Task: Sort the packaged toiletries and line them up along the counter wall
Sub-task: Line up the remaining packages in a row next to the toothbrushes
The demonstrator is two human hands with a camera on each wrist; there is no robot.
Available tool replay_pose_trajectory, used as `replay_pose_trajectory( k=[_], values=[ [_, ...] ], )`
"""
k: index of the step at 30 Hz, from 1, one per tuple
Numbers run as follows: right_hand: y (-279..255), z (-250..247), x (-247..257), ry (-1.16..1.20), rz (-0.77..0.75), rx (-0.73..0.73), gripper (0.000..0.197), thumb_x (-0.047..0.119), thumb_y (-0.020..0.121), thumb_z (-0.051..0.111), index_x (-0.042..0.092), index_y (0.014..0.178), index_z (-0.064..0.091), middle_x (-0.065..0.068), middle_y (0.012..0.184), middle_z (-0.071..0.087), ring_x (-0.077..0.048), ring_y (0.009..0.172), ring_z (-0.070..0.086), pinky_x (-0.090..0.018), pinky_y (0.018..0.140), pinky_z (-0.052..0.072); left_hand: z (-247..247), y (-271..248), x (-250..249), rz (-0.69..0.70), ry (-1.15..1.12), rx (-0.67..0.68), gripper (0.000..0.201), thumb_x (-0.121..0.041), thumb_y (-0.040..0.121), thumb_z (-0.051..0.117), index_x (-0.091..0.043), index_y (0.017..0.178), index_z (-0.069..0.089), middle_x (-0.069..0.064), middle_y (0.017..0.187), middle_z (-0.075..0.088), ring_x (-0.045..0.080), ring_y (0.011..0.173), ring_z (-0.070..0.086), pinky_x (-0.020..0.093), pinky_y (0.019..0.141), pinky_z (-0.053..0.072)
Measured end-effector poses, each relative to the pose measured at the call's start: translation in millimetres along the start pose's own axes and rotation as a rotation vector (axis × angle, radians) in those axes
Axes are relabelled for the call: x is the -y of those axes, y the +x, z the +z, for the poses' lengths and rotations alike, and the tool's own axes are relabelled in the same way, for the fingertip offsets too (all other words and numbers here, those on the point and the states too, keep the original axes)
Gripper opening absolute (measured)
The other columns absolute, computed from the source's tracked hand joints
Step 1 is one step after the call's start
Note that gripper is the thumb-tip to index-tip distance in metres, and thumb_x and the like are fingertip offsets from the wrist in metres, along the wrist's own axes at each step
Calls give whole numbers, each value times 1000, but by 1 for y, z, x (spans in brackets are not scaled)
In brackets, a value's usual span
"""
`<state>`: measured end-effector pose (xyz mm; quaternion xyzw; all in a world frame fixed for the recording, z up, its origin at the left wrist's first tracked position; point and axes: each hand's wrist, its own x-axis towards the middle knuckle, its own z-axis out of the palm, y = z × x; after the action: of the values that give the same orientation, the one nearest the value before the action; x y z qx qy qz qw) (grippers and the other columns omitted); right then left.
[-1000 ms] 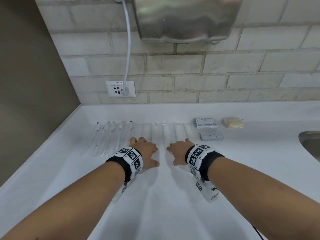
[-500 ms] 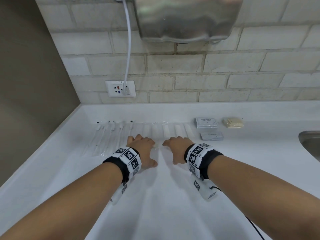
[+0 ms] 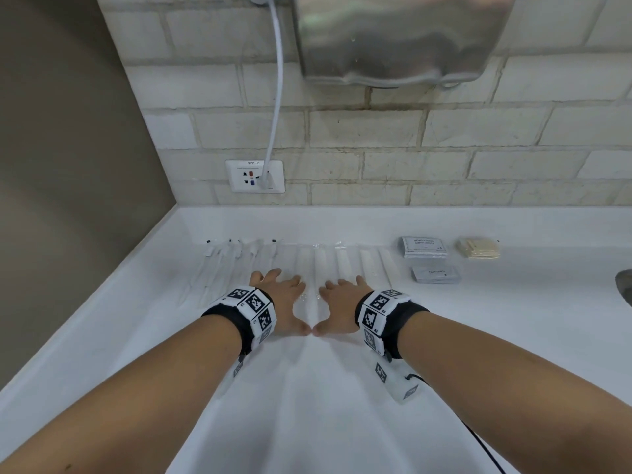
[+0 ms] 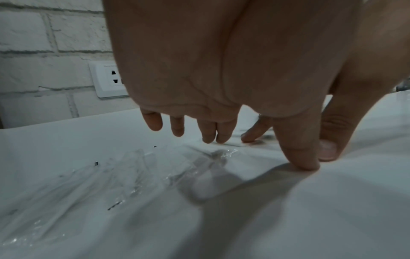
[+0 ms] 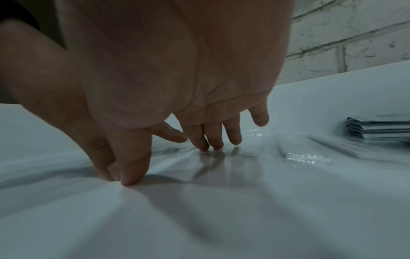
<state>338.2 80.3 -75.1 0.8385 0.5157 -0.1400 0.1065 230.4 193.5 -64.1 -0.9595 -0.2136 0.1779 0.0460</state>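
Several long clear-wrapped toiletries [image 3: 321, 265] lie side by side on the white counter [image 3: 307, 405], pointing at the brick wall. My left hand [image 3: 282, 297] and right hand [image 3: 342, 301] lie palm down over the middle of that row, with their thumb tips touching. The left fingers [image 4: 209, 135] are straight and rest on a white wrapped strip. On clear wrap beside them, the right fingers [image 5: 213, 140] press down. Neither hand holds anything. To the right are a stack of grey sachets [image 3: 424, 247], a second grey stack [image 3: 435, 274] and a beige packet [image 3: 478, 248].
A wall socket [image 3: 254, 176] with a white cable [image 3: 277, 80] plugged in sits above the row. A metal hand dryer [image 3: 403, 35] hangs overhead. The sink rim [image 3: 624, 285] shows at the far right. A brown side wall [image 3: 68, 165] bounds the counter on the left.
The hands have drawn together until the thumb tips meet. Their fingers have spread flat over the middle packets. The packets look unmoved.
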Motion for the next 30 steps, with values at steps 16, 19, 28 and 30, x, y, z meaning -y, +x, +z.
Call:
replay_pose_trajectory(
  k=[16, 19, 28, 30],
  values=[
    [2, 5, 3, -30, 13, -6, 85, 66, 81, 46, 17, 148, 28, -3, 152, 33, -26, 142, 27, -56, 116, 8, 5, 3, 0, -18, 74, 12, 87, -78, 75, 36, -27, 145, 35, -12, 154, 35, 25, 143, 19, 47, 112, 15],
    [2, 5, 2, -26, 10, -13, 85, 66, 81, 46, 17, 148, 28, -2, 152, 34, -26, 142, 28, -55, 116, 8, 5, 5, 1, -36, 49, 28, 93, -80, 72, 38, -27, 148, 31, -14, 156, 32, 25, 145, 17, 47, 113, 14],
    [0, 2, 1, -11, 1, -5, 85, 66, 81, 47, 18, 148, 29, -2, 153, 33, -26, 143, 27, -56, 117, 6, 6, 3, 1, -27, 45, 11, 89, -79, 74, 37, -25, 145, 35, -12, 153, 36, 25, 142, 21, 48, 111, 16],
    [-1, 2, 0, -14, 1, -7, 85, 66, 81, 47, 18, 149, 29, -3, 154, 32, -26, 144, 24, -55, 117, 6, 5, 3, 1, -35, 52, 10, 91, -80, 74, 37, -26, 147, 33, -11, 155, 33, 26, 144, 19, 48, 111, 15]
  ],
)
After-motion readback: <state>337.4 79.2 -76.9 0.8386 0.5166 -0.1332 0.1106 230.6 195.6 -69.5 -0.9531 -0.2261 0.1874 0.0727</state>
